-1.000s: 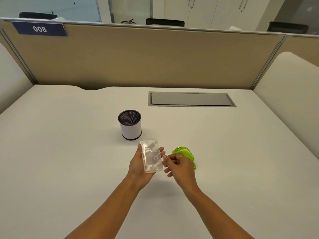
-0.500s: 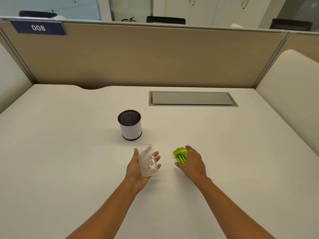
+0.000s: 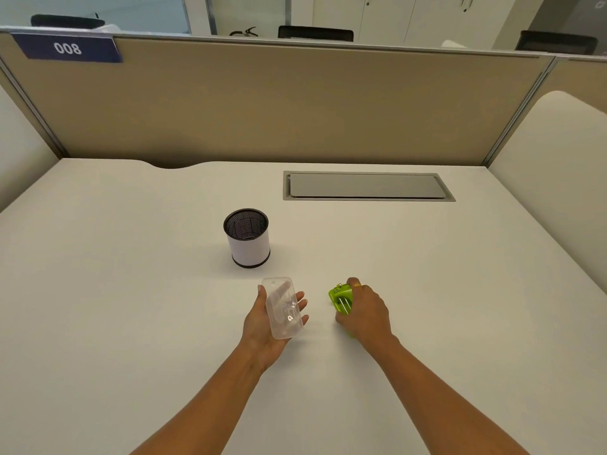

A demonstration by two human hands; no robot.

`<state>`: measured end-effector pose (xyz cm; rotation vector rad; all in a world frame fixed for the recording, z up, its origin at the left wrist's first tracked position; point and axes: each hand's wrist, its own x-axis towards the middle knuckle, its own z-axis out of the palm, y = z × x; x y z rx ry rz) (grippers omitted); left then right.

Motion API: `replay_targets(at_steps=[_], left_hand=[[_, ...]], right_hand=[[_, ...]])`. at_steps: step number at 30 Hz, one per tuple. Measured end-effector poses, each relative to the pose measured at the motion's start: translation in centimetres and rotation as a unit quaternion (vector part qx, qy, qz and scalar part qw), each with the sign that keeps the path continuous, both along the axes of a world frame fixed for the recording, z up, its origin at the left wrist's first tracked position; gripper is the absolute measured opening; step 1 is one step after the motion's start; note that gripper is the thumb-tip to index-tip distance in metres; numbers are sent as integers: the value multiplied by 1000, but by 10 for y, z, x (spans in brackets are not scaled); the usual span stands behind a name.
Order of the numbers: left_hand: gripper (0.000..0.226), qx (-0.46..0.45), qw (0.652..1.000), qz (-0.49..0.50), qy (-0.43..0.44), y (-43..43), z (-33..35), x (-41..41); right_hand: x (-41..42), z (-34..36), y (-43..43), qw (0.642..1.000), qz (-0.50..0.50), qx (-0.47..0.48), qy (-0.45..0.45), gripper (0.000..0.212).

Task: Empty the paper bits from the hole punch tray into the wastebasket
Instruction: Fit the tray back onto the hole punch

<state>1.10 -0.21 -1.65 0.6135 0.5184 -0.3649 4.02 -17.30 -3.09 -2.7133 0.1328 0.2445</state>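
Left hand: we see our left hand (image 3: 262,318) palm up just above the white tabletop (image 3: 131,323), its grip a loose cradle around the clear rectangular plastic tray (image 3: 284,308), thumb along the tray's left edge and fingertips (image 3: 300,298) showing past its right edge
Clear tray: it lies lengthwise in the palm, tilted a little toward the far left; pale shapes show through the plastic, though we cannot tell whether they are paper bits
Right hand: our right hand (image 3: 364,311) is palm down on the tabletop to the right of the tray, grip closed over the small lime-green plastic hole punch (image 3: 340,298), with a gold ring on one finger
Hole punch: it rests on the tabletop, its far left part sticking out from under our fingers, near the tray but not touching it
Wastebasket: the small round basket with a black mesh rim and white wrapped wall (image 3: 248,239) stands upright on the tabletop, farther away than the left hand and a little to its left, apart from the tray
Far side: a grey rectangular cable hatch (image 3: 366,186) is set into the tabletop to the far right, in front of the beige partition (image 3: 295,103), which carries a blue sign marked 008 (image 3: 67,48) at its far left
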Motion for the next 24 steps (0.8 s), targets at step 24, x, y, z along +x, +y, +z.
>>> replay_targets(at_steps=[24], left_hand=[[60, 5, 1000, 9, -5, 2, -4, -2]], right_hand=[[-6, 7, 9, 971, -146, 191, -15, 39]])
